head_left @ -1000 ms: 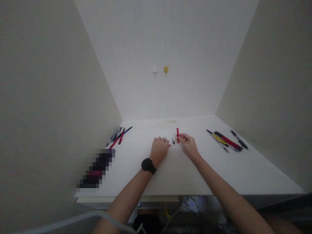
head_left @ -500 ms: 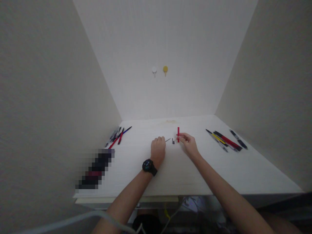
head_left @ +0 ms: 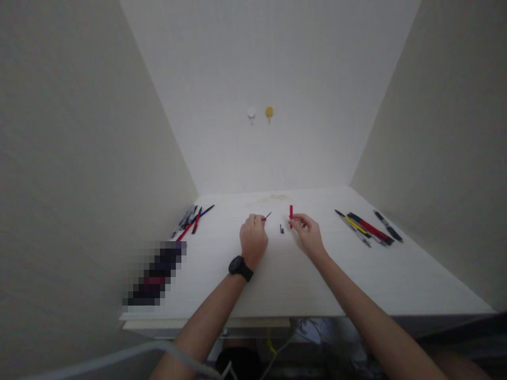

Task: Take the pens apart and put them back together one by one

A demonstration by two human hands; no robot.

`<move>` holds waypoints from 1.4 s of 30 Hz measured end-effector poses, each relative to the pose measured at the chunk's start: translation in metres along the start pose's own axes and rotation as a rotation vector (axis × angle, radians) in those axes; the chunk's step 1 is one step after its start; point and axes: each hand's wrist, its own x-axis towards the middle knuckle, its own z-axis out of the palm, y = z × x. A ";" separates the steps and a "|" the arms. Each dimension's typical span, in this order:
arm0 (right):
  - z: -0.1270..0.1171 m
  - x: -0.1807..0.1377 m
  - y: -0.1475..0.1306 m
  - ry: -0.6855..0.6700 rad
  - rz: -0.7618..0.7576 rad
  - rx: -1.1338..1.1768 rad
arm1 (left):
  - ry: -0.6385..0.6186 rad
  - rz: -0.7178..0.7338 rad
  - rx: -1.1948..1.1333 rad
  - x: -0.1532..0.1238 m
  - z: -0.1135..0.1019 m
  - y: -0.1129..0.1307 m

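Red tube [head_left: 291, 217], one, sits pinched between thumb and fingers of the right hand [head_left: 309, 235] at the desk's [head_left: 293, 287] middle, near a small black piece [head_left: 282, 230], while the left hand [head_left: 253, 238] grips one thin dark rod [head_left: 268, 215].

Red tube [head_left: 291, 212]; black thin rod [head_left: 268, 215]; black small piece [head_left: 282, 229]; white tabletop [head_left: 301, 285]; black watch [head_left: 237, 265].

Can't see near end of thin dark stick [head_left: 268, 215], hidden in left hand [head_left: 253, 236]. Can't identify small black piece [head_left: 282, 230] on table [head_left: 301, 287], too tiny. Can't resolve pixelated dark patch [head_left: 156, 274] toward near-left corner. Can't follow either forearm [head_left: 364, 301] past frame's bottom edge.
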 end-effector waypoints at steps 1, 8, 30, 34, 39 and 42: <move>0.000 0.000 -0.001 0.009 -0.017 -0.017 | 0.006 0.004 -0.010 0.000 0.000 0.000; 0.001 0.003 0.017 0.000 0.094 0.161 | 0.008 0.015 -0.060 0.001 0.001 0.001; 0.001 -0.003 0.013 -0.280 -0.025 -0.099 | 0.315 -0.399 -0.996 0.011 0.008 -0.010; 0.001 -0.002 0.010 -0.280 -0.036 -0.124 | 0.294 -0.399 -1.029 0.011 0.006 -0.008; 0.001 -0.002 0.008 -0.283 -0.047 -0.124 | 0.256 -0.326 -1.017 0.010 0.002 -0.003; 0.002 -0.003 0.009 -0.289 -0.059 -0.112 | 0.224 -0.304 -1.012 0.009 0.003 -0.003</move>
